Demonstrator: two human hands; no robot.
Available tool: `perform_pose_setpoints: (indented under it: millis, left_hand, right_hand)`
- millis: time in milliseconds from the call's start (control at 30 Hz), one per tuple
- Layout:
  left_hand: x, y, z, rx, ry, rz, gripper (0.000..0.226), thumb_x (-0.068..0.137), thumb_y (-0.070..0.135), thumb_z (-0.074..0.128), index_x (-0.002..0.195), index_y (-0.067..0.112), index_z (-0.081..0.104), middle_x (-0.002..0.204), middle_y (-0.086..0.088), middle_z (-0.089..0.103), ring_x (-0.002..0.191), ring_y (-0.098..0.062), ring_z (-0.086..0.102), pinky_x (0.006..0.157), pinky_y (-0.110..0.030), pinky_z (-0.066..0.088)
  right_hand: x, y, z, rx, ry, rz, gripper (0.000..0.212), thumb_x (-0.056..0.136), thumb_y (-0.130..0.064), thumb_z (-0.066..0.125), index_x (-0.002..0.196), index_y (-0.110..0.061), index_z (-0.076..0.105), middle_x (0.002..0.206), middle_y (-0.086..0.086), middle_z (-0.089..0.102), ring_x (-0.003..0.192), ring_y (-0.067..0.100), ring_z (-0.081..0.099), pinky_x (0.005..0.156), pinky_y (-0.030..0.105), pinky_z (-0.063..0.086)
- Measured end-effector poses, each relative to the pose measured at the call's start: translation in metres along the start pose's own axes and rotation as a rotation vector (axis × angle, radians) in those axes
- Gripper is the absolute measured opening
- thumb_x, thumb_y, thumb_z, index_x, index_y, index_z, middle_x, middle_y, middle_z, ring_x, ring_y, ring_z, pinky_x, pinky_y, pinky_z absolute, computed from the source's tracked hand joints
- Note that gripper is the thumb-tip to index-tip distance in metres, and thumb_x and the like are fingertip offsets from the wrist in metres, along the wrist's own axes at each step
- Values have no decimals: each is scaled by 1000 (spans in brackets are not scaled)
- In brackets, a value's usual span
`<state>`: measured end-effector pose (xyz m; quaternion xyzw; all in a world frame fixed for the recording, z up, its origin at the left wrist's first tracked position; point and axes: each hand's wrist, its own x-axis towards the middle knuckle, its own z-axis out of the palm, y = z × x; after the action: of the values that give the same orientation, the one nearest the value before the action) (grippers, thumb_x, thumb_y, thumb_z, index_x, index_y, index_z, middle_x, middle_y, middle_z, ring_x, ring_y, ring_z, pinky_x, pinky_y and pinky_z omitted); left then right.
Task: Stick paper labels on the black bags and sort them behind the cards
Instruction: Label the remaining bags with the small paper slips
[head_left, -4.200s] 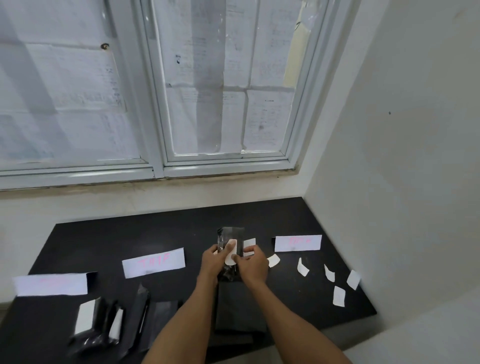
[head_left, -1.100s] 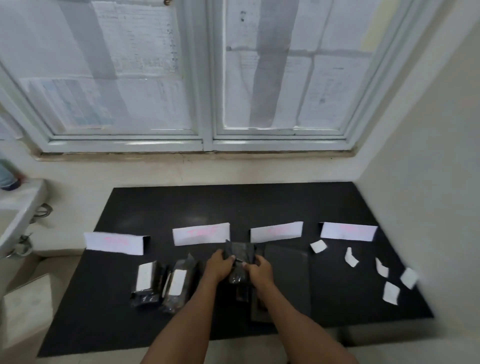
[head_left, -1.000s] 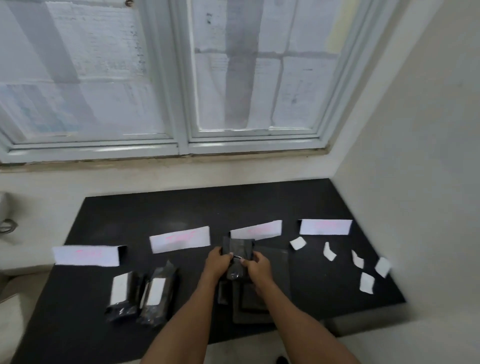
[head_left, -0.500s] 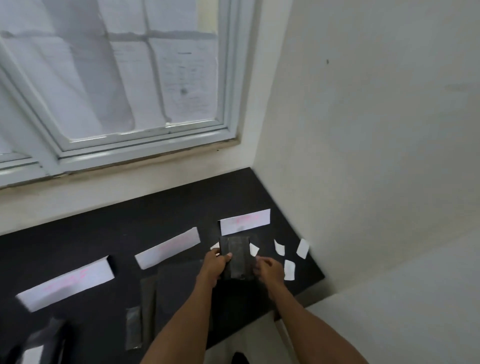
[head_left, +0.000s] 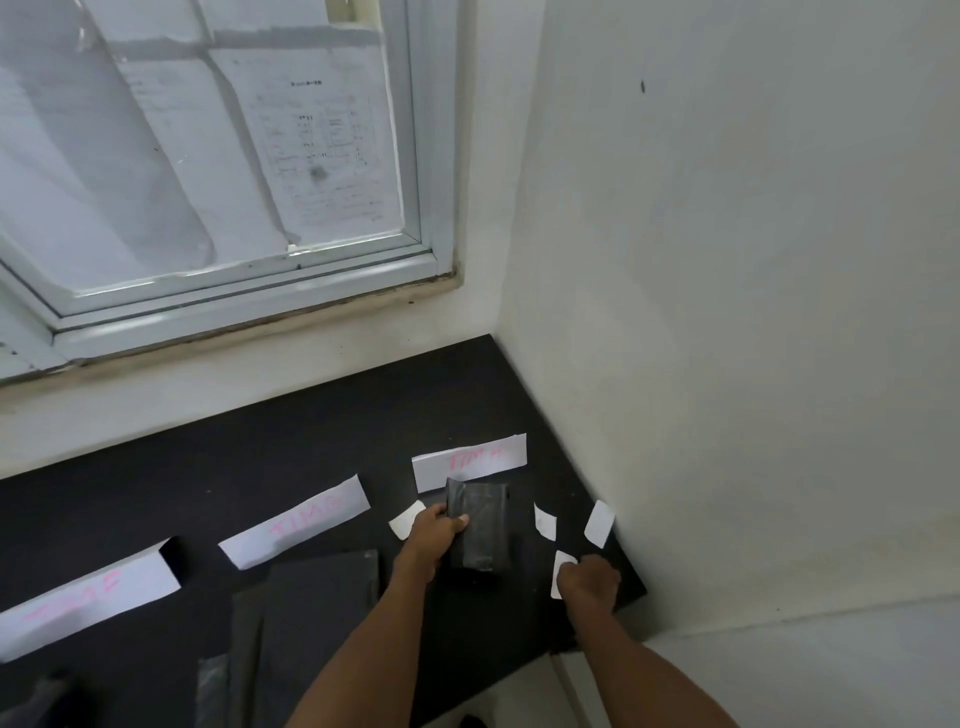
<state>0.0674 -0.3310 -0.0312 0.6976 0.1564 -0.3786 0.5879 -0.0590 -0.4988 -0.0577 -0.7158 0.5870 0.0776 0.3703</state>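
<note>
The left hand (head_left: 434, 538) grips a black bag (head_left: 478, 525) by its left edge, thumb on top. The bag sits at the near edge of the rightmost card (head_left: 470, 462), its top just overlapping the card. The right hand (head_left: 589, 582) is down near the front right corner of the surface (head_left: 260, 441), fingers curled onto a paper label (head_left: 561, 571). I cannot tell whether it has actually pinched it.

Two more loose labels (head_left: 544, 522) (head_left: 600, 522) lie between the bag and the side wall (head_left: 727, 364), the outer one almost at the surface's right edge. Another label (head_left: 408, 519) lies just left of the left hand.

Two further cards (head_left: 296, 522) (head_left: 88, 597) run off to the left, and a flat stack of black bags (head_left: 317, 613) lies near the front edge. Behind the cards there is a wide bare strip up to the wall under the window (head_left: 208, 156).
</note>
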Motion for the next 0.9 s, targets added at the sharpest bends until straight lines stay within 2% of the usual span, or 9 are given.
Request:
perform_pose_setpoints:
  millis: [200,300,433,500,533,600,700,833,900]
  left_hand:
    - [-6,6,-6,-42,-3,-4,28,89,1,60,116,5,60,108,-14,65,100,-30,63,92,-44,53]
    - [-15,9,-18,-92,18,-2,28,88,1,61,116,4,59,109,-16,65,98,-30,64,90,-45,53]
    - [-25,19,-38,-172,32,-3,26,89,4,58,115,4,61,107,-16,68,96,-32,66,87,-48,55]
    - [-34,25,-52,-208,46,9,25,89,3,56,114,5,61,106,-16,68,94,-32,66,83,-45,56]
    - [-38,27,-60,-217,58,14,26,90,3,55,115,5,61,106,-16,68,95,-33,66,84,-45,56]
    - [-51,30,-76,-236,67,28,25,91,2,52,115,5,59,105,-15,68,97,-33,65,87,-44,54]
    - [-77,28,-110,-255,62,29,26,92,4,48,116,8,58,105,-15,68,98,-33,64,91,-47,53]
    - [-115,18,-156,-359,77,19,19,93,6,47,98,9,64,89,-14,69,81,-30,65,69,-37,54]
    - [-132,8,-187,-399,107,22,18,92,10,50,97,7,66,87,-14,70,79,-29,65,65,-36,53]
  right_hand:
    - [-3,-7,1,-88,89,0,31,91,-21,48,112,-7,66,120,18,61,109,31,60,85,34,49]
    - [-21,-24,1,146,195,-94,20,89,-12,52,97,-6,70,109,21,63,101,37,60,79,34,45]
    - [-47,-62,3,331,64,-343,7,83,-8,61,83,-10,68,94,8,62,96,30,59,78,27,39]
    - [-66,-84,7,400,-37,-456,4,78,-6,63,75,-8,66,82,0,59,91,27,58,77,28,41]
    - [-76,-94,11,396,-81,-514,7,75,-11,64,77,-5,68,85,1,62,92,26,59,80,30,43]
    - [-98,-111,24,323,-157,-619,19,74,-19,64,84,-3,70,104,8,64,104,24,58,90,28,43]
    - [-140,-126,50,278,-198,-715,7,79,-9,69,85,-4,69,114,8,61,109,21,56,89,20,37]
    - [-194,-132,82,176,-233,-826,8,84,-16,67,86,-8,68,125,7,54,119,19,50,94,19,32]
    - [-221,-132,101,164,-230,-869,9,85,-16,67,86,-8,69,127,8,53,120,20,49,93,19,32]
